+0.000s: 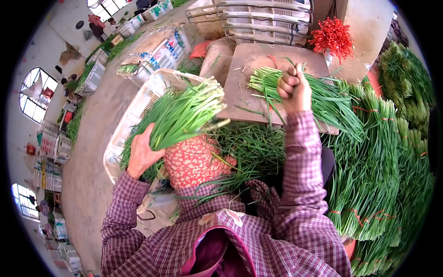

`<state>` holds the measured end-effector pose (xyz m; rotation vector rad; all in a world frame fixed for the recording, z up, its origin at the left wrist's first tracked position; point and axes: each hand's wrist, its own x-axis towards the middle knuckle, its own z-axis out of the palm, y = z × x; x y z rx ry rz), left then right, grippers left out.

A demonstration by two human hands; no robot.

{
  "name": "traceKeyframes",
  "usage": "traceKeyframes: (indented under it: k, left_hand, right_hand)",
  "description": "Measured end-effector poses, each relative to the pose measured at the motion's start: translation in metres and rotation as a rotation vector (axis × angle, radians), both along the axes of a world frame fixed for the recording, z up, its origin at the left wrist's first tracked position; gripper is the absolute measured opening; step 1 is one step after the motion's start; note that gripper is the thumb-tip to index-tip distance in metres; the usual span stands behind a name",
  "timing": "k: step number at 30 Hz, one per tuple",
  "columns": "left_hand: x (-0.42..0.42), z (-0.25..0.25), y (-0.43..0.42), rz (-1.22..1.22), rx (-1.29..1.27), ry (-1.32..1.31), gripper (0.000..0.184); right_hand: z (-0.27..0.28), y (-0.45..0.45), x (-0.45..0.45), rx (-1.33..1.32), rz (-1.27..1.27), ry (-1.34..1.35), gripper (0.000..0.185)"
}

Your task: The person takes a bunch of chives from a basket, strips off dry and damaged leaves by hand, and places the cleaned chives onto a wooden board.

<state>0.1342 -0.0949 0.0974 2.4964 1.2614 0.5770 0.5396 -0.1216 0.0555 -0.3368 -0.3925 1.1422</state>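
Observation:
My left hand (144,152) holds a thick bunch of green stalks (184,115), their pale ends pointing up and right, above a white plastic crate (121,129). My right hand (295,87) is raised with curled fingers over the wooden board (242,60); whether something thin is between its fingers cannot be made out. Beneath the right hand, another bunch of green stalks (270,81) lies across the board, pale ends to the left and leaves hanging off its right edge. Loose leaves (258,143) cover my lap beside a red patterned cloth (191,161).
Tied green bundles (369,171) are piled on the right. Red ties (331,39) stand in a bunch behind the board, near stacked white crates (265,23). A labelled crate (161,51) sits at the back left. Several people work among crates at the far left.

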Motion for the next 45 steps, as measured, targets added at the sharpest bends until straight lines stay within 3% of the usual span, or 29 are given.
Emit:
traceKeyframes:
  k: [1, 3, 5, 7, 8, 9, 11, 13, 18, 22, 27, 29, 31, 34, 37, 40, 41, 43, 45]
  left_hand:
    - [-0.006, -0.001, -0.001, 0.079, 0.143, 0.071, 0.063]
    - [0.004, 0.007, -0.007, 0.102, 0.179, 0.073, 0.063]
    - [0.012, 0.007, -0.011, 0.123, 0.362, 0.090, 0.060]
    - [0.015, 0.000, -0.014, 0.095, 0.412, 0.088, 0.063]
    - [0.014, -0.004, -0.017, 0.103, 0.419, 0.141, 0.063]
    - [0.015, -0.008, -0.018, 0.112, 0.428, 0.193, 0.063]
    - [0.014, -0.016, -0.020, 0.104, 0.467, 0.233, 0.064]
    - [0.010, -0.026, -0.020, 0.079, 0.524, 0.299, 0.064]
    - [0.010, -0.029, -0.022, 0.036, 0.567, 0.299, 0.078]
    - [0.007, -0.028, -0.023, 0.049, 0.554, 0.339, 0.081]
    - [0.008, -0.029, -0.022, 0.038, 0.577, 0.355, 0.082]
    - [0.010, -0.030, -0.020, 0.021, 0.590, 0.362, 0.081]
    - [0.010, -0.029, -0.021, 0.009, 0.602, 0.371, 0.080]
    - [0.007, -0.024, -0.022, 0.030, 0.517, 0.392, 0.075]
    - [-0.010, -0.025, -0.019, 0.067, 0.390, 0.164, 0.070]
    - [-0.035, -0.026, -0.013, 0.161, -0.068, -0.153, 0.061]
    - [-0.037, -0.023, -0.012, 0.165, -0.058, -0.148, 0.061]
    - [-0.035, -0.015, -0.013, 0.144, -0.344, -0.376, 0.060]
    - [-0.023, -0.006, -0.018, 0.166, -0.413, -0.385, 0.064]
  right_hand:
    - [0.005, -0.017, -0.004, -0.073, -0.022, -0.193, 0.031]
    - [-0.023, -0.039, 0.004, -0.212, 0.009, -0.946, 0.035]
    - [-0.040, -0.068, -0.021, -0.254, 0.136, -1.487, 0.042]
    - [-0.044, -0.094, -0.025, -0.321, 0.208, -2.313, 0.047]
    - [-0.038, -0.099, -0.031, -0.524, 0.145, -2.367, 0.046]
    - [-0.040, -0.099, -0.031, -0.397, -0.145, -2.200, 0.037]
    - [-0.014, -0.089, -0.041, -0.298, -0.297, -1.884, 0.028]
    - [0.011, -0.083, -0.067, -0.171, -0.442, -1.794, 0.028]
    - [-0.001, -0.050, -0.125, -0.202, -0.434, -1.936, 0.033]
    - [-0.024, -0.034, -0.139, -0.132, -0.512, -1.880, 0.028]
    - [-0.046, -0.029, -0.142, -0.216, -0.484, -2.090, 0.021]
    - [-0.055, -0.021, -0.134, -0.153, -0.589, -2.077, 0.020]
    - [-0.051, -0.020, -0.127, -0.228, -0.533, -2.241, 0.019]
    - [-0.062, -0.017, -0.100, -0.351, -0.660, -2.190, 0.020]
    - [-0.077, -0.038, -0.044, -0.568, -0.700, -2.263, 0.017]
    - [-0.084, -0.063, 0.009, -0.973, -0.326, -2.381, 0.016]
    - [-0.091, -0.069, 0.019, -1.036, -0.212, -2.456, 0.020]
    - [-0.072, -0.084, 0.010, -0.954, -0.043, -2.512, 0.025]
    - [-0.036, -0.089, -0.018, -0.706, -0.254, -2.420, 0.027]
